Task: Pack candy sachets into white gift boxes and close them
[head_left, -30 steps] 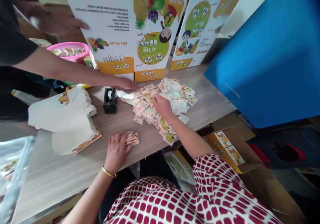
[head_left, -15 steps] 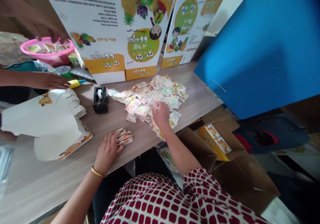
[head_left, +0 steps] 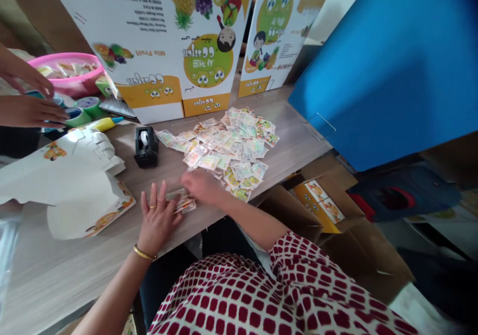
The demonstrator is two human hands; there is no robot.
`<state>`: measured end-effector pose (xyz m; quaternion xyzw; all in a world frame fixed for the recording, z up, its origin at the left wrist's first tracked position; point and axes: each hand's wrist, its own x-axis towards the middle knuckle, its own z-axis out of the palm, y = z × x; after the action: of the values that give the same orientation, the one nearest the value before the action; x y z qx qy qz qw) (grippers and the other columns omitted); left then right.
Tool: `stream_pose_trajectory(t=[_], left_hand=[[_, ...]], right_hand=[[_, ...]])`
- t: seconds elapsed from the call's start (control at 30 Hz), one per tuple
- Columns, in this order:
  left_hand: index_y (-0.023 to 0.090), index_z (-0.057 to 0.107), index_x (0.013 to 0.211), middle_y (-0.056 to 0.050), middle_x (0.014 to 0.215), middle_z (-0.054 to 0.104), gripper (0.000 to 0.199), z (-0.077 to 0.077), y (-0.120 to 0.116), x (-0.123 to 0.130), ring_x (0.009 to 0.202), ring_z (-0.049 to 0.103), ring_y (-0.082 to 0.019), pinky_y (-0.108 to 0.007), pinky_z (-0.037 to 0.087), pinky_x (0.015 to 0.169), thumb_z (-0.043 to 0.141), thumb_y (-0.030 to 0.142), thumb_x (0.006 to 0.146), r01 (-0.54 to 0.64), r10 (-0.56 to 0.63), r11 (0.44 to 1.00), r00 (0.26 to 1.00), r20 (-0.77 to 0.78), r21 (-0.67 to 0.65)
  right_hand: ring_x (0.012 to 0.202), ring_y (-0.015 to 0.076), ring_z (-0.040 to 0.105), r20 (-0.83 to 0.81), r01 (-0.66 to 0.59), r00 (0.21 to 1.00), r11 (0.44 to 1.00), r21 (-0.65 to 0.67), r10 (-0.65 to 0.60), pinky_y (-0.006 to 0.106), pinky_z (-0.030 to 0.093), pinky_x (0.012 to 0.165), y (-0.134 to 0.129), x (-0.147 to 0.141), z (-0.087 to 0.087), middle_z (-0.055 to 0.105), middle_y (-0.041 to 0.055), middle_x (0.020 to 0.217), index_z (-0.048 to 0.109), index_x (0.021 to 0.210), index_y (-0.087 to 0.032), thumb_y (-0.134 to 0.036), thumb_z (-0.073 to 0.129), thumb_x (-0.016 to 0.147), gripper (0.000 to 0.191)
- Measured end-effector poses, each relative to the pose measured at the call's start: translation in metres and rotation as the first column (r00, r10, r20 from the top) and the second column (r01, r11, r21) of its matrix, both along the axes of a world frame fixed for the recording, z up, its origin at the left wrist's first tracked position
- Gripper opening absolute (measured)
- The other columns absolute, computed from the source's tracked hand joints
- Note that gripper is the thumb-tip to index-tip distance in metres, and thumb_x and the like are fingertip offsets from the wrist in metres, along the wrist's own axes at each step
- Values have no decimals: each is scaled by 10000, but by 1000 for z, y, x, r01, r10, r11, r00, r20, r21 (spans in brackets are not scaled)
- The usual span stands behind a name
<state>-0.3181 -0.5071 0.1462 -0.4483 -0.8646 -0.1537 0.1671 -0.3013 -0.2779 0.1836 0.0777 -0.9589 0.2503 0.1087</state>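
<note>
The right hand (head_left: 200,185) has moved off the large spread of fruit-printed sachets (head_left: 228,151) and is now held over a small stack of sachets (head_left: 182,201) near the front edge of the tabletop (head_left: 74,275). Its fingers are blurred and the stack is partly hidden beneath them, so it cannot be told whether that grip is closed on anything. The left hand (head_left: 157,220), cupped against the stack a moment earlier, is now released, with its fingers spread and lifted just beside the stack. A gold bangle (head_left: 144,253) is worn on that wrist.

A black tape dispenser (head_left: 146,147) stands left of the spread. A folded white carton (head_left: 74,175) lies further left, and a co-worker's hands (head_left: 30,111), cut off by the frame edge, are seen near a pink basin (head_left: 63,57). Printed carton panels (head_left: 157,83) stand upside down along the far side. A blue panel (head_left: 384,71) blocks the upper right, and a patterned red-and-white sleeve (head_left: 284,260) covers the lower frame.
</note>
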Motion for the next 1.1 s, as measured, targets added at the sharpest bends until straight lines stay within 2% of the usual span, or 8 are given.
stream_pose_trajectory(t=[0.1,0.17,0.23,0.33,0.57,0.8,0.93,1.1], left_hand=[[192,618,1221,-185,1510,533,302,-2,-1,-6,1459,436,-398,-666,291,1193,565,282,938,70,-67,994,996,52,-79],[180,598,1232,-185,1363,627,321,-5,-2,-10,1234,619,-351,-554,459,1083,545,294,937,75,-65,991,994,90,-114],[163,574,1252,-195,1291,644,347,-9,-2,-13,1106,659,-331,-479,530,973,533,320,945,54,-43,993,994,97,-107],[126,512,1330,-223,1266,642,428,-14,-4,-12,1097,660,-345,-483,536,956,509,368,976,50,-45,997,994,96,-53],[94,176,1603,-259,1314,653,763,-18,-5,-4,1040,705,-354,-526,573,884,484,435,994,-44,39,999,974,221,18],[122,468,1405,-212,1252,660,498,-8,-1,-6,1062,678,-344,-474,559,924,531,358,971,-12,21,992,998,67,-124],[133,470,1402,-194,1283,640,502,-6,0,-7,1119,639,-347,-475,536,971,563,314,943,-7,18,991,996,85,-131],[127,484,1404,-194,1282,643,509,-5,0,-5,1118,626,-352,-474,533,943,576,312,939,-17,31,991,994,100,-134]], right_hand=[[1165,200,632,-26,-120,993,992,-29,119,343,462,1044,-21,28,-15,721,73,1181,660,1157,-217,-367,421,1083,292],[1433,241,464,-91,135,987,991,-15,-136,433,346,1201,-1,59,-22,607,107,1440,618,1323,-224,-438,447,1065,377],[1581,298,218,-90,427,902,902,63,-421,548,180,1276,34,93,-30,416,131,1622,505,1494,-227,-512,501,1022,552],[1609,355,68,33,586,797,786,196,-603,596,101,1280,83,124,-47,206,164,1714,327,1619,-176,-649,567,940,862],[1609,339,69,173,579,770,787,214,-614,602,105,1265,133,67,-66,127,167,1731,160,1669,-163,-707,422,980,917],[1576,391,170,250,569,743,782,254,-621,641,168,1226,167,38,-33,226,194,1703,274,1633,-124,-622,524,977,861],[1440,365,409,49,608,767,749,265,-640,596,170,1223,135,45,4,525,219,1517,532,1458,-96,-388,494,1032,518],[1332,330,479,-51,436,898,867,241,-438,502,298,1159,75,11,20,614,200,1385,623,1301,-114,-399,548,1018,408]])
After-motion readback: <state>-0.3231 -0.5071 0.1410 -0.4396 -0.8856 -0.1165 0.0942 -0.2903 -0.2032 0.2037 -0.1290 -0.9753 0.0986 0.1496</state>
